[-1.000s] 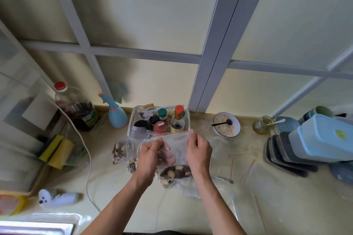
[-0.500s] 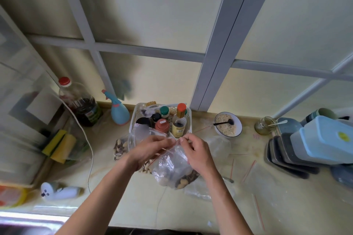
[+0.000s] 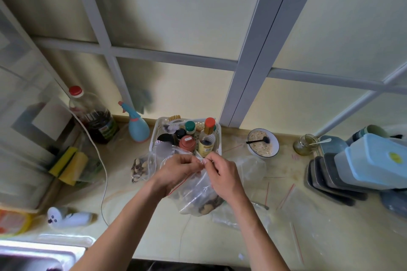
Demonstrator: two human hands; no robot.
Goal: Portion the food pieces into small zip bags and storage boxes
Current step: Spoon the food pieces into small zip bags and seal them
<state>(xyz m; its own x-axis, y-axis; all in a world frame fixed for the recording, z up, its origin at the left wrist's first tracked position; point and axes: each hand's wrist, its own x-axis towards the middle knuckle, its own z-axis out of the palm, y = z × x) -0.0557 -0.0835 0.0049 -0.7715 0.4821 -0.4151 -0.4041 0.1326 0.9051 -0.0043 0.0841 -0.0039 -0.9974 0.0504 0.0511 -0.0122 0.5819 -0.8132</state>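
Observation:
A clear zip bag (image 3: 196,196) with dark and pale food pieces at its bottom hangs over the counter, tilted toward the lower right. My left hand (image 3: 176,171) and my right hand (image 3: 222,174) both pinch its red-lined top edge, fingertips close together at the bag's mouth. Another bag of food pieces (image 3: 139,166) lies on the counter to the left. Empty zip bags (image 3: 293,202) with red strips lie to the right. Light blue storage boxes (image 3: 374,160) are stacked at the far right.
A white basket (image 3: 218,136) of bottles and jars stands just behind my hands. Beside it are a bowl of oats with a spoon (image 3: 263,143), a glass jar (image 3: 305,145), dark trays (image 3: 330,180), a blue spray bottle (image 3: 137,126) and a big dark bottle (image 3: 94,116). A cord (image 3: 103,174) runs down the left.
The bag hung upright with my hands spread along its top. Now it is tilted lower right, and both hands have come together pinching the top edge.

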